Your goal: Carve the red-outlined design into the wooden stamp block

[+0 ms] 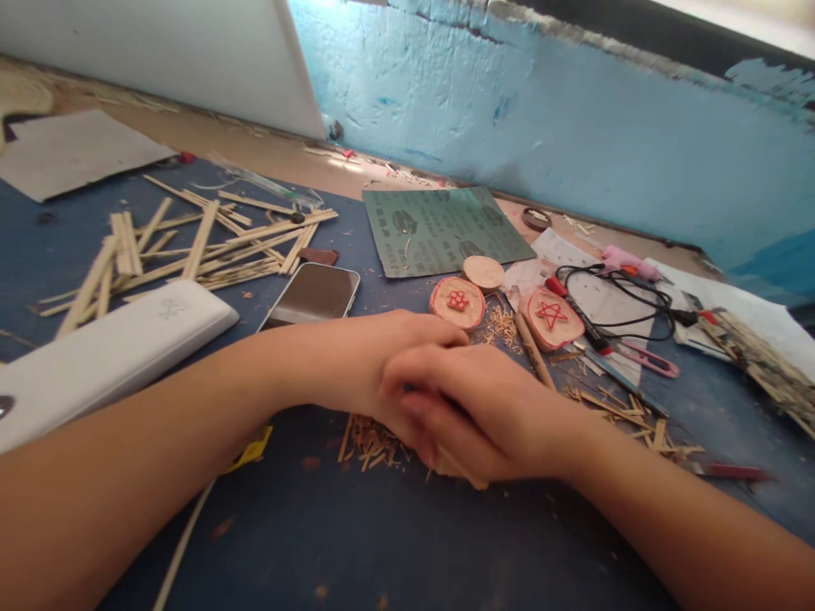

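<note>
My left hand (388,365) and my right hand (484,407) meet over the blue table (356,543), with fingers bent and overlapping. A bit of pale material (459,468) shows beneath my right hand; I cannot make out what it is or which hand holds it. Wood shavings (375,443) lie under the hands. Just beyond them are a wooden disc with a red flower (457,302), one with a red star (551,317) and a plain disc (482,272). The left fingers are mostly hidden; the right ones are curled.
Many thin sticks (204,242), a white case-like object (120,356) and a phone (313,294) lie at the left. Green sandpaper (439,229) is near the blue wall (541,119). Right: a black cable (611,327), a pink cutter (648,358) and a bark-covered piece (764,361).
</note>
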A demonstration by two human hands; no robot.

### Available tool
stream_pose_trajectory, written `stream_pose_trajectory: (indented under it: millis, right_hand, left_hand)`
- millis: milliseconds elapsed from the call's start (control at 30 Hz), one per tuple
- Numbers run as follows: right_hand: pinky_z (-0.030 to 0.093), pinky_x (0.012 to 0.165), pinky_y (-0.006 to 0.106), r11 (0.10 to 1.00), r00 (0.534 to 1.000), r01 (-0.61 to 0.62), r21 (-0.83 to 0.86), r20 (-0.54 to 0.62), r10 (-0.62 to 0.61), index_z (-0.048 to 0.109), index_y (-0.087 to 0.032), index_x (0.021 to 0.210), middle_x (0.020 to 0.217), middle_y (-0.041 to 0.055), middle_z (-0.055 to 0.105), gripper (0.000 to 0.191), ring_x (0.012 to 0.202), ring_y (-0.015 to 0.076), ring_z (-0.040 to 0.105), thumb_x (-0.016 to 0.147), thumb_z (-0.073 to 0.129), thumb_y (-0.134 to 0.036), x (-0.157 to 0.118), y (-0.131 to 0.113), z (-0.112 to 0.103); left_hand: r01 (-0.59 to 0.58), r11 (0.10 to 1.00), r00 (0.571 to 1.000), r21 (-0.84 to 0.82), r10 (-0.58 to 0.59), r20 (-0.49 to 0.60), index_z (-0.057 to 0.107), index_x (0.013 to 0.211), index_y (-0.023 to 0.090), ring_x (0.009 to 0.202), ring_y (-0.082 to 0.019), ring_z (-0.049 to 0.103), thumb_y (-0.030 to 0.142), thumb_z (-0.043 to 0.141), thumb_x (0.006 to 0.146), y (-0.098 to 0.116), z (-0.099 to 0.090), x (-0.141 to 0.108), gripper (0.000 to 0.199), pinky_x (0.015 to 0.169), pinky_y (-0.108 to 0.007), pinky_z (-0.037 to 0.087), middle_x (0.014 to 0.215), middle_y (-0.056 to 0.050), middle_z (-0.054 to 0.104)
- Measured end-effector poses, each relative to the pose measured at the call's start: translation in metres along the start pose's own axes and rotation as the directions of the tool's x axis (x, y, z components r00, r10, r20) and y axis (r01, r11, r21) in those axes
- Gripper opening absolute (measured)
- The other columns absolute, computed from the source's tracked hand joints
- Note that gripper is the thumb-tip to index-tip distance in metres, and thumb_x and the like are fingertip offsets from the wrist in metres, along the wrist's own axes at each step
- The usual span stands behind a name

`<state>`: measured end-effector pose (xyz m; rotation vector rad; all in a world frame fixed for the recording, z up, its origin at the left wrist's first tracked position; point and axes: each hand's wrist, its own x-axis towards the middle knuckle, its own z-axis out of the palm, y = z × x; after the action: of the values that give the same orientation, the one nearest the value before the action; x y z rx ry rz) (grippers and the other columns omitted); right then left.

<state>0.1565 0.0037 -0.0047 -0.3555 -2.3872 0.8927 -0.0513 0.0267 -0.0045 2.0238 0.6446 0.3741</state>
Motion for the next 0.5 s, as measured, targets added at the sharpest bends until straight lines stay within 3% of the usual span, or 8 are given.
stream_pose_trajectory:
  millis: [67,133,267,400,500]
  right_hand:
    - [0.051,0.065,0.027,0.999,1.000,-0.015,0.035,0.008,0.014,0.063,-0.018,0.118,0.082,-0.0023,0.070,0.014,0.069,0.0118,0.063,0.106,0.056,-0.018,-0.004,0.001,0.000]
    - [0.047,0.057,0.025,0.985,0.989,-0.101,0.140,-0.095,0.115,0.061,-0.021,0.123,0.080,-0.0037,0.065,0.015,0.061,0.0099,0.058,0.109,0.056,-0.021,-0.009,0.004,0.001]
    - [0.040,0.047,0.024,0.917,0.926,-0.163,0.363,-0.264,0.269,0.056,-0.026,0.130,0.071,-0.0075,0.050,0.017,0.050,0.0091,0.048,0.114,0.051,-0.030,-0.013,0.009,0.008]
    - [0.039,0.046,0.024,0.934,0.871,-0.177,0.311,-0.393,0.296,0.054,-0.029,0.128,0.076,-0.0057,0.049,0.015,0.053,0.0100,0.047,0.113,0.053,-0.032,-0.012,0.007,0.012]
    - [0.040,0.048,0.025,0.968,0.865,-0.162,0.194,-0.444,0.234,0.056,-0.028,0.127,0.086,-0.0031,0.052,0.015,0.057,0.0091,0.050,0.112,0.054,-0.027,-0.013,0.005,0.013]
  left_hand:
    - [0.029,1.000,0.998,0.000,-0.029,0.051,0.078,0.110,0.025,0.097,-0.024,0.077,0.036,0.096,0.070,0.002,-0.001,0.001,0.045,0.085,-0.031,0.060,0.107,0.000,0.082]
    - [0.062,0.998,0.994,-0.019,-0.060,0.086,0.077,0.111,0.025,0.103,-0.024,0.077,0.040,0.096,0.073,0.002,0.001,0.000,0.045,0.087,-0.030,0.060,0.111,0.000,0.082]
    - [0.055,0.998,0.998,0.012,-0.054,-0.011,0.071,0.128,0.026,0.110,-0.026,0.076,0.048,0.101,0.064,-0.002,0.007,-0.001,0.074,0.085,-0.031,0.060,0.127,-0.004,0.079]
    - [0.056,0.998,0.998,0.034,-0.057,0.003,0.073,0.120,0.027,0.108,-0.023,0.076,0.043,0.102,0.064,-0.001,0.008,-0.002,0.065,0.087,-0.029,0.059,0.126,-0.001,0.079]
    - [0.063,0.997,0.998,0.054,-0.062,-0.008,0.075,0.114,0.026,0.108,-0.024,0.075,0.046,0.102,0.062,0.000,0.007,-0.001,0.062,0.087,-0.029,0.059,0.125,-0.001,0.079]
